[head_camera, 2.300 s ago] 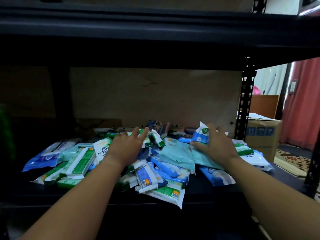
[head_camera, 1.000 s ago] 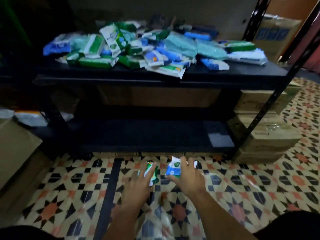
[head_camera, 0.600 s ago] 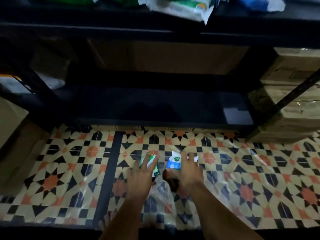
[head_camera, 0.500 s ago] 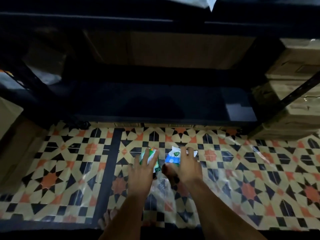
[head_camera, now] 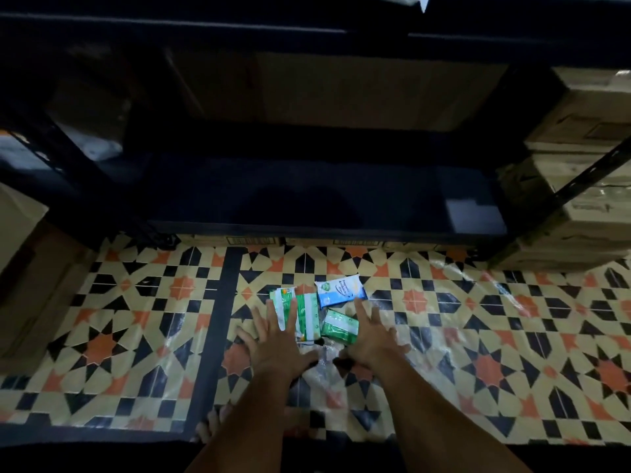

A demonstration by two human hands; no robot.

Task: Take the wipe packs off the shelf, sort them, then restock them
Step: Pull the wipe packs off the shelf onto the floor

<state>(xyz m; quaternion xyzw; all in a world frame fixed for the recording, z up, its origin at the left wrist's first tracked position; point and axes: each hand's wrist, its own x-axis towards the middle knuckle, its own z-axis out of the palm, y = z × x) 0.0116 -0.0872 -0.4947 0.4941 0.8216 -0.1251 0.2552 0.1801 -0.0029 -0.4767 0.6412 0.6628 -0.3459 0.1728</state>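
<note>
Dim overall; the far half, where the black shelf (head_camera: 307, 199) stands, sinks into near-black with little detail; the patterned floor (head_camera: 478, 319) nearer is the brightest zone, lit softly from above; pale glare streaks lie on its glossy surface to the right and near the middle; a faint square reflection sits on the lower shelf board at the right; the cardboard boxes (head_camera: 580, 138) at far right catch weak light; wide-angle bending curves the shelf edges and floor lines toward the corners; the near edge falls into shadow; slight softness throughout.
</note>
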